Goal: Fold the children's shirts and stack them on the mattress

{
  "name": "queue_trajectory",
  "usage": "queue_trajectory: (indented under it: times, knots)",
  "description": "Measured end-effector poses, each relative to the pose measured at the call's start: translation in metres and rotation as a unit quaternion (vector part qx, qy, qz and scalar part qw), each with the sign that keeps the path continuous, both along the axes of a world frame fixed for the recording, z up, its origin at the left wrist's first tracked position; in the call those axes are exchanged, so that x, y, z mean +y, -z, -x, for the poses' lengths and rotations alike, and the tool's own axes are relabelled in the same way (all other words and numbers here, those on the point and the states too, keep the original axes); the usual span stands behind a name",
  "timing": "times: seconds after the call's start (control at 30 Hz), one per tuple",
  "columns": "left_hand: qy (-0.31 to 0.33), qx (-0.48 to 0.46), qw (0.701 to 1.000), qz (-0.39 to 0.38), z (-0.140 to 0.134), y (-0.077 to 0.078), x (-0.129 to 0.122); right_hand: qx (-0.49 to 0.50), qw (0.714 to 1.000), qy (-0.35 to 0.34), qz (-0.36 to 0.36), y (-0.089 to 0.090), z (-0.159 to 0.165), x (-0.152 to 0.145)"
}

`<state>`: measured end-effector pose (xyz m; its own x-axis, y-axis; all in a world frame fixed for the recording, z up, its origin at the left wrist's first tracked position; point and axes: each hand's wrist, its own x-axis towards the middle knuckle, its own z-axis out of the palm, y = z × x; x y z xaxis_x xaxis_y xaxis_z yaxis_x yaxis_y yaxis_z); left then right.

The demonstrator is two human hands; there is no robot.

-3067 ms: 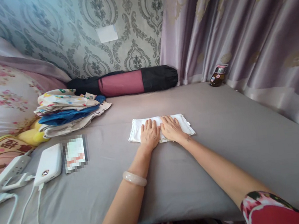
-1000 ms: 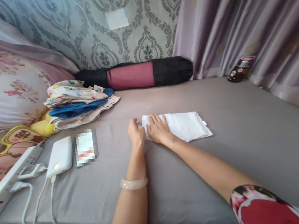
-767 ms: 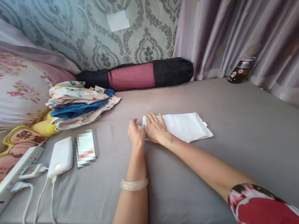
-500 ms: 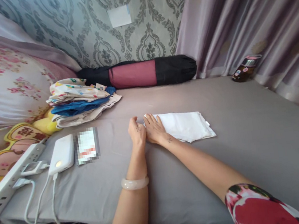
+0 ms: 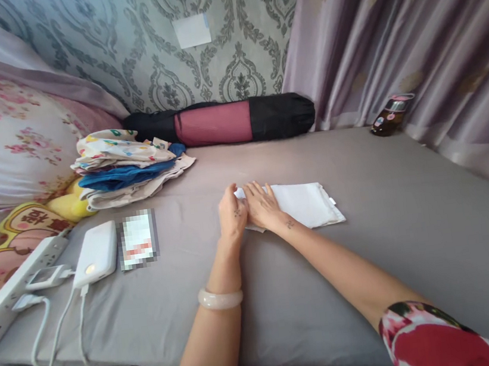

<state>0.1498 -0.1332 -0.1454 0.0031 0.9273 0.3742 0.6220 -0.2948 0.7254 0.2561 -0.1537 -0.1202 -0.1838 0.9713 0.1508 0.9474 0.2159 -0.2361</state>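
Best be pressing the cloth [image 5: 305,204] evenly with flat right hand [image 5: 264,208], resting curled left hand [image 5: 232,214], hold impossible to tell, beside.

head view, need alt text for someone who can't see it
A person's right hand lies flat on a folded white cloth on a grey sheet, the left hand at the cloth's left end. Farther back are piled clothes, a black and dark-pink roll along the wall and a bottle by the curtain.
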Motion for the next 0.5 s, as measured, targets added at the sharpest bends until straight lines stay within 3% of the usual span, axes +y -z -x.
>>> queue_trajectory:
  times: [0.1,0.27,0.5]
  knots:
    - [0.063,0.08,0.995,-0.019,-0.009,0.002,-0.006,-0.023,1.0,0.002,0.003,0.002,-0.015,-0.003]
    - [0.097,0.192,0.975,0.045,-0.016,0.002,-0.014,-0.046,0.999,-0.02,-0.02,0.014,-0.026,-0.004]
    - [0.099,0.206,0.972,0.057,-0.015,-0.002,-0.014,-0.042,0.998,-0.013,-0.043,0.022,-0.025,-0.001]
